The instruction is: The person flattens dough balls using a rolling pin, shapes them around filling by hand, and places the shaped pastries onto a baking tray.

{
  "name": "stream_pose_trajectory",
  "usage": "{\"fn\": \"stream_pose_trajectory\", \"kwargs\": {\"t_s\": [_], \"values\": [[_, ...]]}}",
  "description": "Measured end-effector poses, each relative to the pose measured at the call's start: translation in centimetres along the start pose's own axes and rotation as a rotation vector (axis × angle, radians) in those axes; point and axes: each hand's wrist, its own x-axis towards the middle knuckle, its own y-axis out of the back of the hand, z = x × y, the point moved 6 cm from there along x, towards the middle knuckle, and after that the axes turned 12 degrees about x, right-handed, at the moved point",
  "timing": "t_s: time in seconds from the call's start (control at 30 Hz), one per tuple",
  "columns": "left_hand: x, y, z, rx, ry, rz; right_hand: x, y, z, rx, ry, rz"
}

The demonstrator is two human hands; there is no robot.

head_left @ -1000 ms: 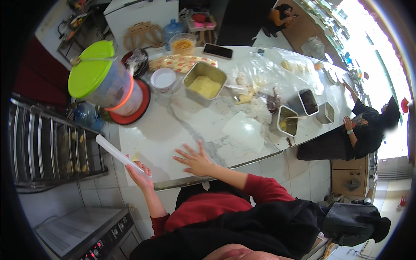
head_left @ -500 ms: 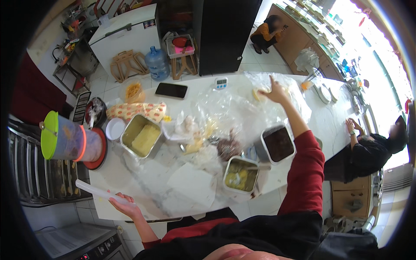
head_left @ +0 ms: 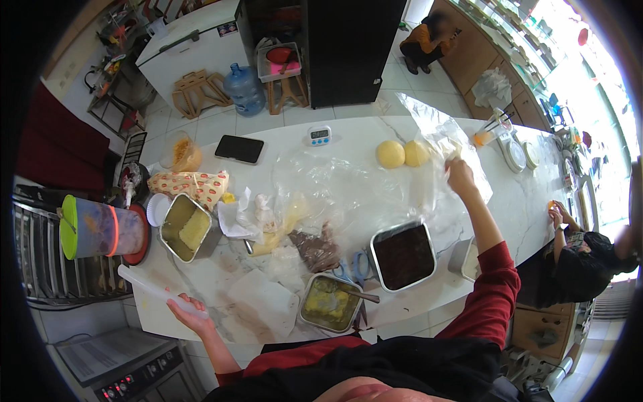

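My left hand (head_left: pixel 189 313) is closed round one end of a whitish, translucent rolling pin (head_left: pixel 145 285), held over the table's near left corner. At the far right my right hand (head_left: pixel 461 177) pinches a clear plastic sheet (head_left: pixel 429 122), part of which stands up off the table. Just left of that sheet sit two round yellow dough balls (head_left: pixel 390 154), side by side and uncovered. More clear plastic (head_left: pixel 321 181) lies crumpled across the middle. Nearer me are a metal tin with a dark filling (head_left: pixel 403 256) and a tin of yellow-green contents (head_left: pixel 329 303) with a utensil across it.
On the left are a tin with a yellow block (head_left: pixel 194 231), a lidded plastic tub (head_left: pixel 90 228) and a patterned bag (head_left: pixel 187 185). A phone (head_left: pixel 239 149) and timer (head_left: pixel 319 136) lie farther back. Blue-handled scissors (head_left: pixel 360 264) lie between tins. One person (head_left: pixel 579 234) works at the right; another (head_left: pixel 426 43) crouches behind.
My right hand has drawn the plastic sheet up and back to the right, uncovering the two dough balls. The view has shifted rightward. My left hand keeps hold of the rolling pin.
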Motion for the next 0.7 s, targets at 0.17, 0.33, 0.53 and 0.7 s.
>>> {"fn": "stream_pose_trajectory", "kwargs": {"t_s": [0.17,0.33,0.53,0.7], "values": [[-0.8,0.9,0.7,0.066,0.034,-0.001,-2.3,4.1,-10.6,-0.286,0.142,0.068],[-1.3,0.9,1.2,0.045,-0.01,-0.036,5.6,-0.9,-17.7,0.363,0.591,-0.037],[-1.3,4.3,2.4,0.059,-0.048,0.039,7.2,-7.4,-15.2,-0.163,0.514,-0.389],[-0.5,6.1,2.5,-0.002,-0.054,0.059,6.9,-7.4,-14.6,-0.116,0.721,-0.268]]}}
